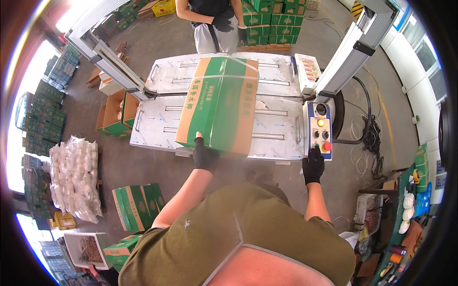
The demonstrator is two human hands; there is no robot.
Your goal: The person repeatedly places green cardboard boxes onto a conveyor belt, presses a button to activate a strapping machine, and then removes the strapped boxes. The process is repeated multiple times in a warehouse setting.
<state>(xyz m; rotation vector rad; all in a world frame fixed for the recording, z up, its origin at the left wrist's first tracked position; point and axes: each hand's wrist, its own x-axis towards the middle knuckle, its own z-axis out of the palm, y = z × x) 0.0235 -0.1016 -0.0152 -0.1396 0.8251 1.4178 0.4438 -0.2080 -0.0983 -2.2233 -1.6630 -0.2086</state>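
Note:
A green and tan cardboard carton [223,111] bearing printed writing lies on the metal table of a strapping machine [275,143]. White plastic strap [225,76] runs across the carton's far part, and another length slants near its far right corner. My left hand [204,154], in a black fingerless glove, grips the carton's near edge; the thumb is on top and the other fingers are largely hidden. At the right, my gloved right hand [313,165] reaches the control panel [317,130], a fingertip on a green button [316,146] beside the red mushroom button [327,146].
The machine's metal arch posts rise at left [114,66] and right [352,53]. Across the table stands a person [214,25] in black gloves. Stacked cartons [270,23] are behind them. An open carton [120,112] sits left; a cluttered bench [400,228] is right.

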